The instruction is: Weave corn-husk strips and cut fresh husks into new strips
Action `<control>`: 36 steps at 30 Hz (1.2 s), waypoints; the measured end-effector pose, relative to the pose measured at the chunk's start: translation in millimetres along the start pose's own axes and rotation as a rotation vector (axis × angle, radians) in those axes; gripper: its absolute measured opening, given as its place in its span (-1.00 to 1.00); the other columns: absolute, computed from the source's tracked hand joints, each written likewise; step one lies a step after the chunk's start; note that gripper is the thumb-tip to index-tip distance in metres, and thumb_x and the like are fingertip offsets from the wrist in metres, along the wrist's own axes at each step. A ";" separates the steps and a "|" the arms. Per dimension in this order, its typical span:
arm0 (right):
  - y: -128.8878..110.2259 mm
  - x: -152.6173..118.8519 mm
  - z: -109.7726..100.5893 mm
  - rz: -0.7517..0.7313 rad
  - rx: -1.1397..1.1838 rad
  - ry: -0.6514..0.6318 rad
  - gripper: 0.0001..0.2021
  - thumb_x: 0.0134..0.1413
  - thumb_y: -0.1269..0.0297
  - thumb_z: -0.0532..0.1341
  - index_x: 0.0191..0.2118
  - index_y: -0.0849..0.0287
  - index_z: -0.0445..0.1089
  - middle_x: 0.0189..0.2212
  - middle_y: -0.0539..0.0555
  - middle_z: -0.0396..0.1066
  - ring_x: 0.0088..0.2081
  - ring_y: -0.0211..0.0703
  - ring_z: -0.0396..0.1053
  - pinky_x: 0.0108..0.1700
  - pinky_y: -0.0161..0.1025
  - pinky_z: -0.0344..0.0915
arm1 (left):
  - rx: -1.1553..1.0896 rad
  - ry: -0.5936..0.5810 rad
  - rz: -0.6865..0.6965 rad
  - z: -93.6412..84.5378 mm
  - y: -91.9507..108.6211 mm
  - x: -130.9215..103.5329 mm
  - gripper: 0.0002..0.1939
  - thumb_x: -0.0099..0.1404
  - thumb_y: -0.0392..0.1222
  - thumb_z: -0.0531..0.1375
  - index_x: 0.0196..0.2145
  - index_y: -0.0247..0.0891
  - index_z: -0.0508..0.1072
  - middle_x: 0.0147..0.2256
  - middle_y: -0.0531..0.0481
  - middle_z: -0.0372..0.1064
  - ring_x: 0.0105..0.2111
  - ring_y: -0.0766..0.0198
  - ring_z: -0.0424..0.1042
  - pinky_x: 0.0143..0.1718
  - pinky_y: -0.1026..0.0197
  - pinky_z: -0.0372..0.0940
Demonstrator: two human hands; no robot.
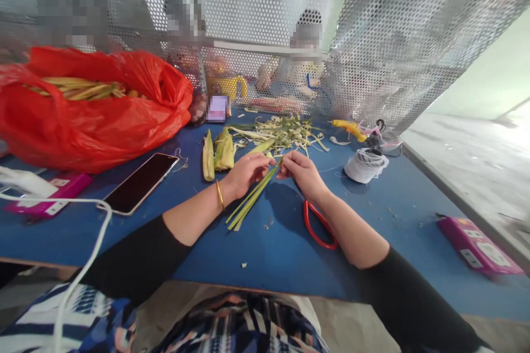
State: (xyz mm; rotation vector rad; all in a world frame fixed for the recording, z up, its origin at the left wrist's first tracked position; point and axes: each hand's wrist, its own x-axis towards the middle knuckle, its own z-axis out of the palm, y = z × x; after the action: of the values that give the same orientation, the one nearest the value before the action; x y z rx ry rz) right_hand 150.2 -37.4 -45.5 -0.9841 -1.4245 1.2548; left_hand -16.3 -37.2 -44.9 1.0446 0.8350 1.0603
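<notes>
Several long green leaf strips (251,203) run from between my hands down toward me over the blue table. My left hand (249,172) is closed, its fingers pinching the strips near their upper end. Close beside it, my right hand (301,172) pinches the tip of the same strips; the exact grip is hidden by the fingers. Under my right wrist lies a pair of scissors with red handles (318,226), blades hidden. Beyond my hands spreads a pile of cut leaf scraps (285,133). Left of it rest folded husk pieces (224,150).
A red plastic bag (136,116) of husks fills the back left, near a phone (141,183) and white cable (97,240). On the right are a white string spool (366,165), a yellow tool (350,129) and a purple box (478,245). Perforated metal panels (265,5) stand behind.
</notes>
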 end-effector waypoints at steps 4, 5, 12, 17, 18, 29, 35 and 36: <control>1.8 -0.5 1.1 -0.024 -0.047 -0.016 -0.60 -0.08 -0.11 0.34 -0.47 0.11 0.25 -0.61 -0.12 0.34 -0.52 -0.26 0.40 -0.37 -0.24 0.33 | -0.086 -0.054 0.029 1.6 -1.8 -1.4 -0.82 0.16 -0.27 0.21 -0.54 -0.24 0.27 -0.49 0.04 0.41 -0.66 0.46 0.18 -0.61 0.31 0.00; 1.8 -0.5 0.9 -0.032 -0.066 -0.020 -0.61 -0.06 -0.10 0.32 -0.47 0.11 0.25 -0.61 -0.11 0.34 -0.52 -0.26 0.40 -0.36 -0.24 0.32 | -0.066 -0.051 0.045 1.9 -1.9 -1.5 -0.83 0.17 -0.27 0.20 -0.53 -0.24 0.27 -0.48 0.04 0.42 -0.67 0.47 0.18 -0.61 0.31 0.01; 3.8 -0.7 1.3 -0.146 -0.260 -0.010 -0.75 0.09 0.10 0.17 -0.49 0.07 0.16 -0.64 -0.14 0.22 -0.55 -0.28 0.26 -0.39 -0.26 0.23 | 0.157 0.021 0.120 3.8 -1.3 -1.1 -0.79 0.22 -0.35 0.16 -0.56 -0.26 0.30 -0.60 0.10 0.31 -0.68 0.48 0.14 -0.60 0.34 0.03; 8.0 -1.9 1.3 -0.141 -0.368 0.029 -0.82 0.12 0.18 0.10 -0.46 0.06 0.13 -0.64 -0.15 0.21 -0.55 -0.27 0.21 -0.40 -0.26 0.17 | 0.198 0.029 0.117 3.7 -1.9 -0.7 -0.75 0.22 -0.38 0.16 -0.58 -0.24 0.26 -0.64 0.13 0.26 -0.68 0.47 0.08 -0.60 0.33 -0.01; 8.7 -2.0 1.0 -0.136 -0.385 0.030 -0.83 0.12 0.19 0.09 -0.46 0.06 0.13 -0.65 -0.15 0.22 -0.55 -0.27 0.21 -0.40 -0.26 0.17 | 0.200 0.034 0.111 3.6 -2.1 -0.6 -0.74 0.23 -0.38 0.16 -0.58 -0.24 0.25 -0.65 0.13 0.26 -0.68 0.47 0.07 -0.60 0.33 -0.02; 6.4 -1.1 -0.5 -0.047 -0.336 -0.064 -0.80 0.10 0.18 0.15 -0.48 0.08 0.18 -0.66 -0.13 0.29 -0.56 -0.28 0.28 -0.39 -0.27 0.24 | 0.356 0.108 0.099 1.1 -3.0 -1.6 -0.76 0.28 -0.34 0.12 -0.54 -0.22 0.30 -0.61 0.11 0.31 -0.64 0.41 0.18 -0.58 0.31 0.07; 6.7 -6.1 10.1 0.033 -0.090 -0.165 -0.77 -0.06 0.11 0.30 -0.33 0.10 0.31 -0.65 -0.16 0.32 -0.59 -0.29 0.32 -0.43 -0.25 0.38 | 0.787 0.220 0.499 -4.4 -2.4 -0.4 -0.82 0.18 -0.32 0.22 -0.55 -0.23 0.35 -0.48 0.04 0.36 -0.41 0.29 0.34 -0.30 0.23 0.25; 6.8 -7.0 11.4 0.039 -0.082 -0.188 -0.76 -0.06 0.11 0.31 -0.33 0.11 0.33 -0.64 -0.15 0.32 -0.59 -0.29 0.33 -0.43 -0.25 0.39 | 0.828 0.241 0.546 -4.8 -2.4 -0.5 -0.82 0.18 -0.32 0.22 -0.56 -0.23 0.35 -0.47 0.04 0.36 -0.38 0.28 0.35 -0.26 0.23 0.26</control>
State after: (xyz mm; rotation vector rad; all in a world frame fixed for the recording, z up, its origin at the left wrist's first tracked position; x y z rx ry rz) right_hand 140.4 -45.6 -53.3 -0.9728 -1.6197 1.3556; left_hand -20.2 -36.7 -48.6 1.9441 1.2746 1.3439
